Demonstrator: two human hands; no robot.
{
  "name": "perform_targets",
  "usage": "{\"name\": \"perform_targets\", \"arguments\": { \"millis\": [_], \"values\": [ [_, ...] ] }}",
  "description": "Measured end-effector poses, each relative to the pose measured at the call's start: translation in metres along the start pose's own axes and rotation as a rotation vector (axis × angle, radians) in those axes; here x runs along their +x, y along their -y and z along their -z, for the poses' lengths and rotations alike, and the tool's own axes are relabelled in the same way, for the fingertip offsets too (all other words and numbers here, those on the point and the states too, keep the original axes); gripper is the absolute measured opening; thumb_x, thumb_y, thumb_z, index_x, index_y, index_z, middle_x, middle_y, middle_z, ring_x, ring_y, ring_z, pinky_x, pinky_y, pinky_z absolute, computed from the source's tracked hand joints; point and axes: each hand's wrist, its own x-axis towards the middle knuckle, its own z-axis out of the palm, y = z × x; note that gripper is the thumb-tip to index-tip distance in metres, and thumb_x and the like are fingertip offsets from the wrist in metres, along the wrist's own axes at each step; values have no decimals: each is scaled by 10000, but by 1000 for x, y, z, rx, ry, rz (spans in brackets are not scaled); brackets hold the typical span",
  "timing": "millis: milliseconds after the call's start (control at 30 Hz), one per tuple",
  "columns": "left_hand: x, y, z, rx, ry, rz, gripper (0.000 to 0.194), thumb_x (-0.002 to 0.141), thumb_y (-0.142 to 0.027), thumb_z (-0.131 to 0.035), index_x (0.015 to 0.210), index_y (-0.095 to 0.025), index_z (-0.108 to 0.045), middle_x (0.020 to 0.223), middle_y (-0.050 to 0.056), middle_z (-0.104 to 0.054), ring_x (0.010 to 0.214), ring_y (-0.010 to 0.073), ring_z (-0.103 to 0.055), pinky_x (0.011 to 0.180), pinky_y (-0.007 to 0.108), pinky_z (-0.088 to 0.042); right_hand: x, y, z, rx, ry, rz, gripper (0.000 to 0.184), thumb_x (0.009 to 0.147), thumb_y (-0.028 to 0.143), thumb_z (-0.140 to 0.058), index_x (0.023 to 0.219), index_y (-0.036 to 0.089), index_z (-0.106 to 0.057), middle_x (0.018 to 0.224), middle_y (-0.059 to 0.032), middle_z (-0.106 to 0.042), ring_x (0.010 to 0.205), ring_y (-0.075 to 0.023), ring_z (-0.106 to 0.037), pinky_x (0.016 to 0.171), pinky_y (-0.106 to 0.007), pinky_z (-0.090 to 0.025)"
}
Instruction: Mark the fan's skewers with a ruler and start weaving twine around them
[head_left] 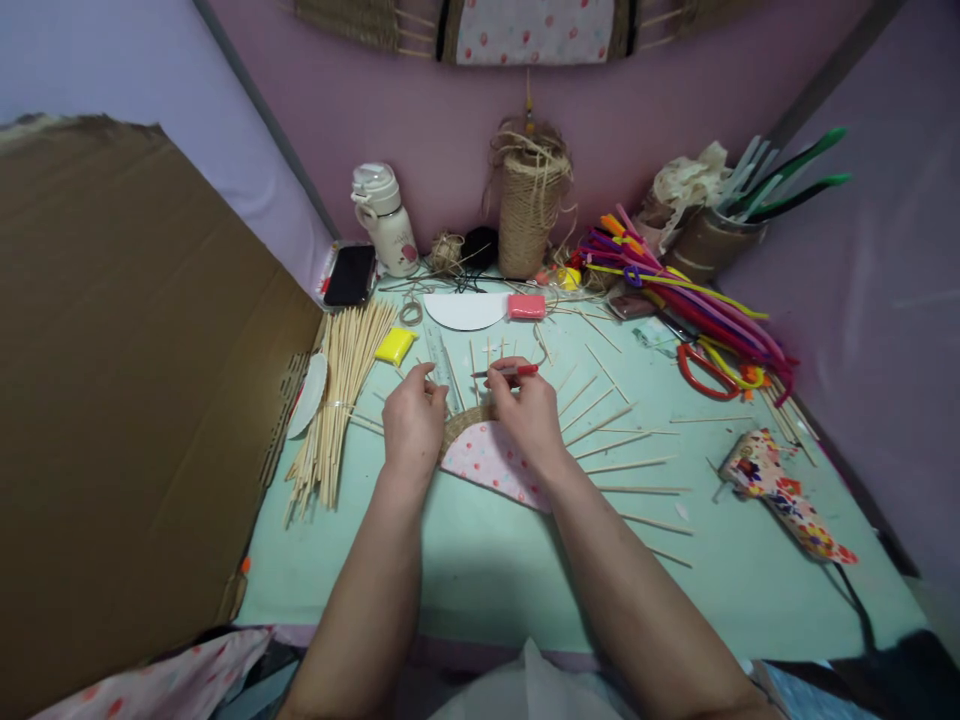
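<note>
A half-round piece covered in pink dotted fabric (pixel 491 462) lies on the pale green table (pixel 487 570), with thin wooden sticks (pixel 630 465) fanning out from it and woven twine (pixel 463 420) along its rim. My left hand (pixel 412 420) rests closed at the piece's upper left edge, fingers pinched on a transparent ruler (pixel 442 362) beside the twine. My right hand (pixel 529 405) is closed on a red pen (pixel 514 371) held level above the piece.
A bundle of sticks (pixel 341 390) lies left, beside a big cardboard sheet (pixel 127 380). A twine spool (pixel 529 200), bottle (pixel 386 220), phone (pixel 350 275), pink eraser (pixel 526 306), yellow block (pixel 394 345), pipe cleaners (pixel 690 300), red scissors (pixel 705 372) and floral-wrapped glue gun (pixel 784 495) surround the work.
</note>
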Motion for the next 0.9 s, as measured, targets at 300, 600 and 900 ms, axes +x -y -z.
{"name": "perform_targets", "arguments": {
  "millis": [300, 600, 900],
  "values": [
    [1, -2, -4, 9, 39, 16, 357, 829, -195, -548, 1180, -170, -605, 810, 38, -703, 727, 179, -663, 739, 295, -470, -3, 4, -2, -12, 29, -11, 171, 885, 326, -500, 922, 208, -618, 792, -26, -725, 744, -183, -687, 705, -280, -481],
    [1, -2, -9, 35, 40, 4, 346, 835, -172, -523, 1169, -154, -610, 811, 52, -698, 768, 194, -661, 742, 295, -460, 10, 21, -3, -101, 97, 53, 141, 881, 305, -510, 893, 214, -617, 784, -26, -725, 744, -191, -695, 700, -281, -489],
    [1, -3, -10, 68, 40, 8, 360, 829, -177, -536, 1182, -162, -607, 836, 59, -705, 805, 206, -659, 774, 309, -463, 12, 0, -16, -60, 109, 23, 148, 878, 315, -509, 885, 214, -617, 794, -31, -728, 773, -196, -705, 703, -281, -505]
  ]
}}
